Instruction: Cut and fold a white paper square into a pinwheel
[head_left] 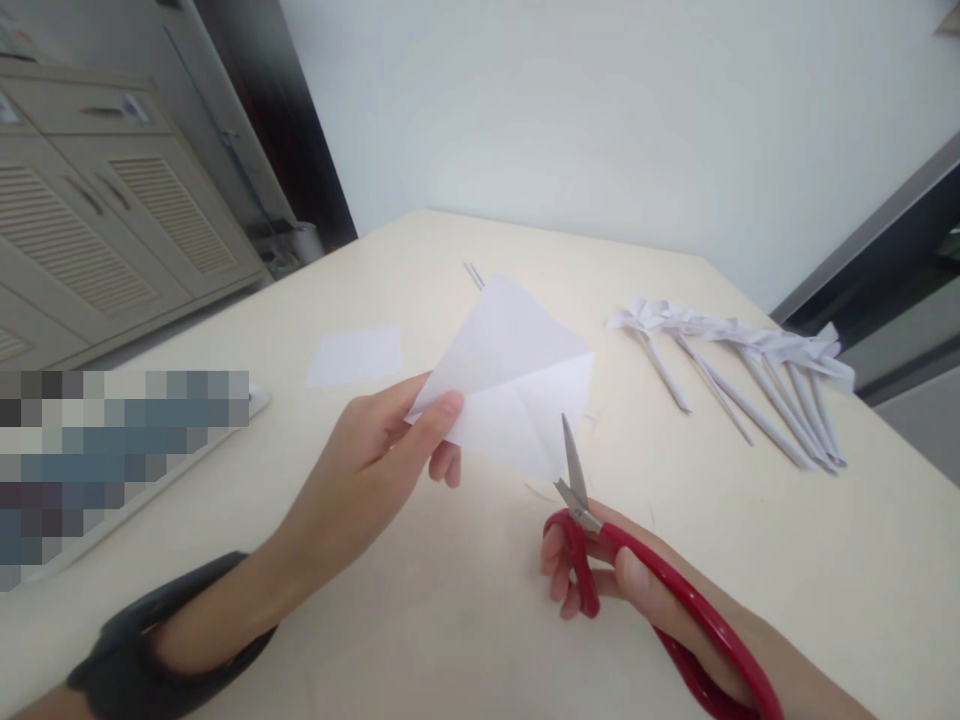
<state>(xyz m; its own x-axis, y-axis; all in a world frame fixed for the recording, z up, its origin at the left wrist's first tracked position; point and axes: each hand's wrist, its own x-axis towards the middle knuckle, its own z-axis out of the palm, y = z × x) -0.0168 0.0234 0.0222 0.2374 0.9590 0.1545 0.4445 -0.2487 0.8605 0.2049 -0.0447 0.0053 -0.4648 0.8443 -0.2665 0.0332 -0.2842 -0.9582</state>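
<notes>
Your left hand (397, 440) pinches the paper (517, 370), which reaches toward your right hand (646, 594), and that one holds open scissors (577, 500), so it seems best to keep the paper flat and snip slowly.

A plain white wall (562, 120) rises behind the pale cream table (420, 640), whose far edge runs close along it. To the left stands a beige cabinet (90, 160) with a drawer above slatted doors and slim handles. Between cabinet and wall is a tall, dark brown panel (289, 110), a whitish container (306, 242) near its foot. At right, a dark-framed opening (919, 235) slants past. The light is soft and even.
</notes>
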